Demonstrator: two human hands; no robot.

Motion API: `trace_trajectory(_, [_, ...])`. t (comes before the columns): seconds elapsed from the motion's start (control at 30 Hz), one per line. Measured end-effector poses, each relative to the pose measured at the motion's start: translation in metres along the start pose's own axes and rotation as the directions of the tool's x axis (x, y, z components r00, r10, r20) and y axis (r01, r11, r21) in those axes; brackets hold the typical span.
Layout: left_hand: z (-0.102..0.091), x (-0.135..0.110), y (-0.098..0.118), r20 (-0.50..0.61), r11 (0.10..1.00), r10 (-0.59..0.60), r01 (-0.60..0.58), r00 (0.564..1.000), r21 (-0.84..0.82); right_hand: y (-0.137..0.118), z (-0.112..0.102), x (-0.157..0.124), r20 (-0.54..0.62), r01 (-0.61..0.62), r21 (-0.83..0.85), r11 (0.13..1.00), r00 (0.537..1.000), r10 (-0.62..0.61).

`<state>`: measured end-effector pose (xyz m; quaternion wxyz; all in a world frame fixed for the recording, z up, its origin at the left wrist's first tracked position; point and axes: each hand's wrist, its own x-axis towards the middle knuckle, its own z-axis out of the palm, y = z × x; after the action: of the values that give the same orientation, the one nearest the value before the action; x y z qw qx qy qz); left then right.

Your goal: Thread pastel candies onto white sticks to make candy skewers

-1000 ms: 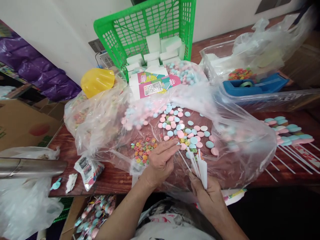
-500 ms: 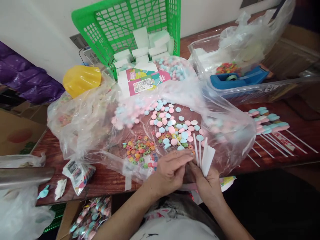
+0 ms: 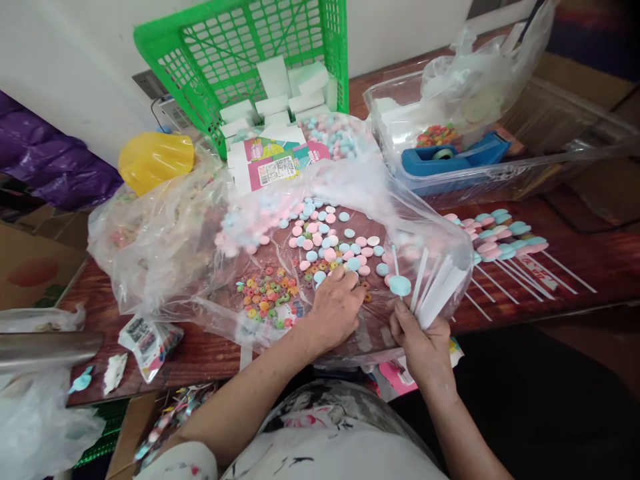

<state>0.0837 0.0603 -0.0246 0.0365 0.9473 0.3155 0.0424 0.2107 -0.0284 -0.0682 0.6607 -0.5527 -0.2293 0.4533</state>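
Observation:
My right hand [image 3: 423, 340] is closed around a bundle of white sticks [image 3: 440, 290] that fan out upward. One stick at its thumb carries a round blue candy [image 3: 400, 285] threaded on it. My left hand [image 3: 336, 308] rests at the near edge of loose pink and blue candy discs [image 3: 330, 255], its fingers bent together and pointing down. Its fingertips are partly hidden, so I cannot see what is between them. Left of this hand lies a pile of small ring candies [image 3: 267, 293] in orange, yellow and green.
Finished candy sticks [image 3: 505, 240] lie at the right. Behind are a green basket [image 3: 240, 40] with white blocks, a clear tub [image 3: 565, 157] and a blue tape dispenser [image 3: 455, 157]. Clear plastic bags [image 3: 160, 233] and a yellow dish [image 3: 156, 160] stand left.
My left hand has moved away from the right hand, leftward onto the candies. A blue candy now shows on a stick in my right hand. The view has shifted slightly.

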Motion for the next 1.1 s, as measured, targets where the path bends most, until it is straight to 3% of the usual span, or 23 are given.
trace_trajectory(0.2, [0.012, -0.008, -0.006, -0.120, 0.979, 0.152, -0.166, 0.981, -0.116, -0.005, -0.001, -0.003, 0.052, 0.046, -0.015, 0.999, 0.998, -0.045])
trace_trajectory(0.27, [0.013, -0.004, -0.005, -0.148, 0.969, 0.122, -0.150, 0.981, -0.198, -0.007, -0.001, -0.004, 0.068, 0.054, -0.014, 0.998, 0.996, -0.053])
trace_trajectory(0.37, [0.008, 0.006, -0.002, -0.071, 0.962, 0.079, -0.095, 0.994, -0.255, -0.008, -0.001, -0.004, 0.080, 0.056, -0.021, 0.998, 0.995, -0.054])
trace_trajectory(0.53, [-0.003, 0.011, 0.011, 0.055, 0.995, 0.079, -0.075, 0.995, -0.063, -0.003, -0.004, -0.002, 0.073, 0.066, -0.027, 0.997, 0.995, -0.063])
trace_trajectory(0.73, [0.013, -0.010, 0.020, -0.034, 0.980, 0.197, -0.197, 0.980, 0.017, 0.001, -0.006, -0.004, 0.047, 0.073, -0.046, 0.996, 0.996, -0.071])
trace_trajectory(0.8, [0.019, -0.014, 0.020, -0.076, 0.976, 0.202, -0.207, 0.976, -0.065, -0.001, -0.005, -0.005, 0.060, 0.088, -0.072, 0.994, 0.995, -0.084])
trace_trajectory(0.87, [0.020, -0.015, 0.017, -0.160, 0.946, 0.119, -0.160, 0.980, -0.281, -0.003, -0.004, -0.006, 0.058, 0.120, -0.112, 0.986, 0.992, -0.114])
trace_trajectory(0.9, [0.018, -0.015, 0.015, -0.212, 0.888, 0.020, -0.115, 0.977, -0.445, -0.003, -0.004, -0.007, 0.051, 0.138, -0.135, 0.981, 0.990, -0.132])
trace_trajectory(0.93, [0.014, -0.014, 0.012, -0.249, 0.773, -0.116, -0.070, 0.962, -0.630, -0.003, -0.004, -0.007, 0.049, 0.154, -0.163, 0.975, 0.988, -0.148])
trace_trajectory(0.97, [0.010, -0.013, 0.008, -0.246, 0.597, -0.272, -0.037, 0.930, -0.801, -0.003, -0.004, -0.009, 0.054, 0.168, -0.198, 0.966, 0.986, -0.160])
trace_trajectory(1.03, [-0.002, -0.012, -0.001, -0.114, 0.166, -0.529, -0.030, 0.841, -0.986, -0.002, -0.005, -0.012, 0.117, 0.199, -0.274, 0.941, 0.978, -0.172])
trace_trajectory(1.1, [-0.015, -0.013, -0.011, 0.048, -0.154, -0.631, -0.064, 0.774, -0.986, -0.001, -0.006, -0.016, 0.225, 0.255, -0.337, 0.906, 0.957, -0.185])
